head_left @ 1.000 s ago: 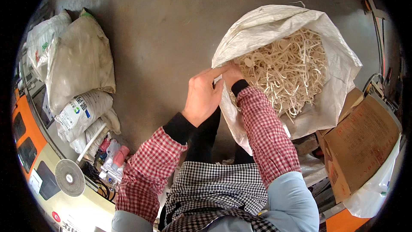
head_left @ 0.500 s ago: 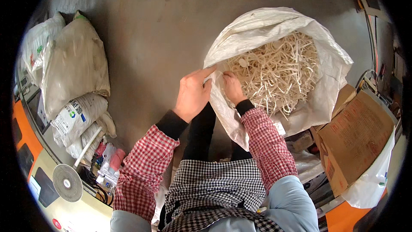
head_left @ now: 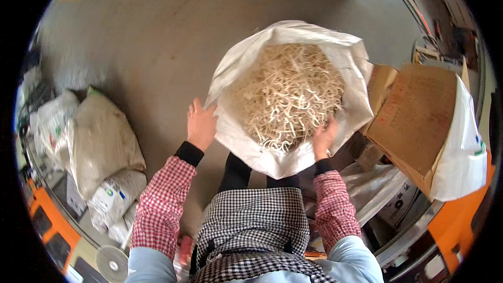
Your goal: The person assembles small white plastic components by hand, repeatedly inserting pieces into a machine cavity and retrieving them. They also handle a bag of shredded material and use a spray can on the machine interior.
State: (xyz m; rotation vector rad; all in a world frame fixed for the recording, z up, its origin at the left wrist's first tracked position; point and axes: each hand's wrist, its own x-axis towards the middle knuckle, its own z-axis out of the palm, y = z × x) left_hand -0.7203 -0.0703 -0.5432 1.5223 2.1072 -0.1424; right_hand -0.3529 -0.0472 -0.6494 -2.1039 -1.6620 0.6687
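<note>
A large white woven sack stands open on the concrete floor in front of me, full of pale shredded strips. My left hand lies flat against the sack's outer left side, fingers apart. My right hand grips the sack's rim at the lower right, fingers curled over the edge next to the strips. Both arms wear red checked sleeves, and a checked apron covers my front.
Filled grey and white sacks lie on the floor at my left. An open brown cardboard box with a white plastic bag over its edge stands at my right. A small white fan sits at lower left, beside orange equipment.
My hands were together at the sack's near left edge; now they are spread apart to either side of it. The sack mouth is wider open and nearer the picture's centre.
</note>
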